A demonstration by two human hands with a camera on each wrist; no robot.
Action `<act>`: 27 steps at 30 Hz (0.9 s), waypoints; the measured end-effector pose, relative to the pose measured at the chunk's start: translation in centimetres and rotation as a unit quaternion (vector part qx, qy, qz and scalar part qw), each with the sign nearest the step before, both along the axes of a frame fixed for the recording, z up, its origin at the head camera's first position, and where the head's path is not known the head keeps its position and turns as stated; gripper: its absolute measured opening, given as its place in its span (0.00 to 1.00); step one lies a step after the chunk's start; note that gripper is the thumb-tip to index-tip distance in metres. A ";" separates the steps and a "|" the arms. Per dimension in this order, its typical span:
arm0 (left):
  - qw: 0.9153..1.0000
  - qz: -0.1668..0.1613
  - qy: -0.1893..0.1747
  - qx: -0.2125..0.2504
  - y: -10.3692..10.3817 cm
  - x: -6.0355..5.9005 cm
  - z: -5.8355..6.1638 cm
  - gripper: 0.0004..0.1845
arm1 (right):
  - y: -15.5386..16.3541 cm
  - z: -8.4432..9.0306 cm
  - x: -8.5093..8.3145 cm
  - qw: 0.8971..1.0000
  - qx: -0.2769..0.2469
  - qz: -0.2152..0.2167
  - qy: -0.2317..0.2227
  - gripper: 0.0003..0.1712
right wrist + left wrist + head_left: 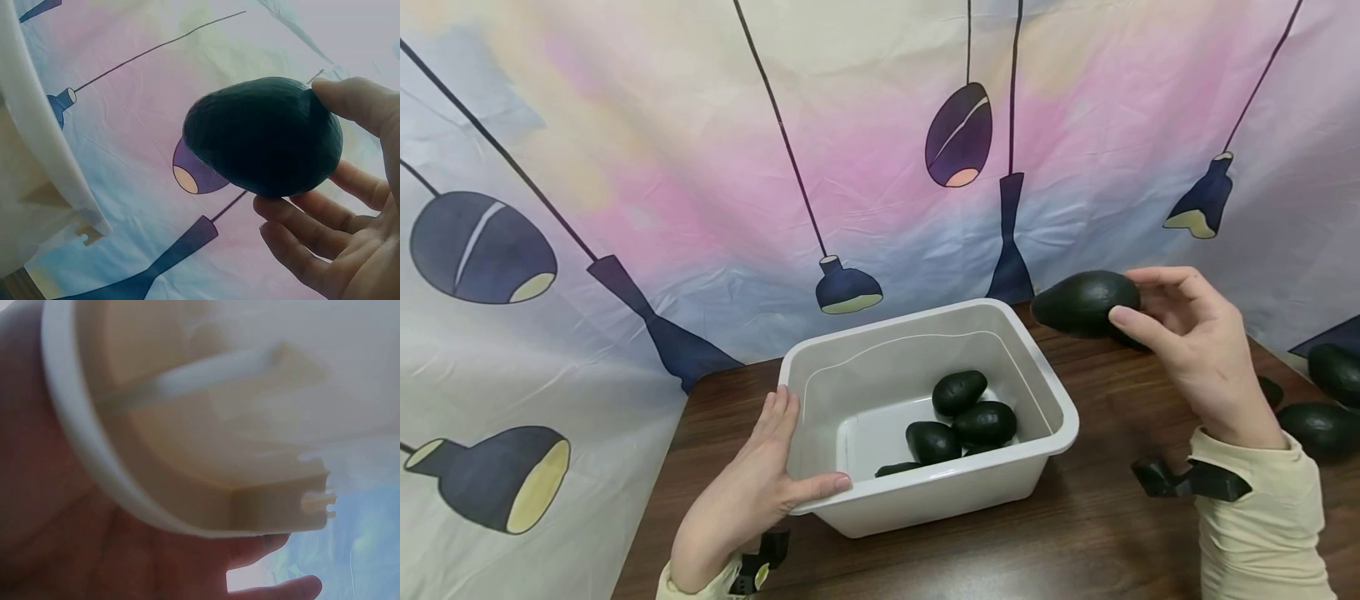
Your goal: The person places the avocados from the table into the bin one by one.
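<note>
Cream sleeves cover both wrists at the near edge of the dark wooden table (pixel 1097 533). At about seven o'clock the left hand (pixel 752 492) lies against the near left corner of the white plastic tub (pixel 925 500), fingers straight along its side wall and thumb stretched across the front under the rim; it steadies the tub without curling round it. Inside the tub, toward its right side, four or five dark green avocados (pixel 958 417) lie touching one another. At about two o'clock, raised just beyond the tub's far right corner, the right hand (pixel 1195 346) pinches another avocado (pixel 1086 302) between thumb and fingertips. More avocados (pixel 1326 412) lie on the table at three o'clock. Behind everything hangs a pastel backdrop (pixel 700 167) printed with dark lamps.
</note>
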State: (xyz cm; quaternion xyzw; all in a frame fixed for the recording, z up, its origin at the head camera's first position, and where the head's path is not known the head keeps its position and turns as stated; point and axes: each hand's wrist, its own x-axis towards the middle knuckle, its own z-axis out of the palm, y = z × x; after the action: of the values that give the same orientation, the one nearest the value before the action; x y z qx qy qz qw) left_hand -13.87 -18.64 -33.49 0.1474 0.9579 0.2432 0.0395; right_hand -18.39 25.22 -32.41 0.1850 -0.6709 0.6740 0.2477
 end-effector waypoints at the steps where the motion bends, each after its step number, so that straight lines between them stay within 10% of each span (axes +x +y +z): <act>1: 1.000 0.000 0.000 0.000 0.0 0.0 0.0 0.66 | -0.1 0.0 0.0 1.000 0.008 0.003 0.001 0.26; 11: 1.000 0.001 0.006 -0.001 0.1 0.1 -0.1 0.66 | -2.3 0.1 0.2 0.981 0.188 -0.027 -0.027 0.26; 27: 1.000 0.002 0.006 -0.002 0.1 0.1 0.0 0.66 | -4.1 -0.2 0.0 0.965 0.255 -0.020 -0.053 0.25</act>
State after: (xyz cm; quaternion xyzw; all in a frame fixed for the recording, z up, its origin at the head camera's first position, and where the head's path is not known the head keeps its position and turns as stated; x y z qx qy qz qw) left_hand -13.78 -18.58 -33.51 0.1467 0.9588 0.2408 0.0337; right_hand -18.43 21.13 -32.65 0.1924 -0.8364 0.4844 0.1698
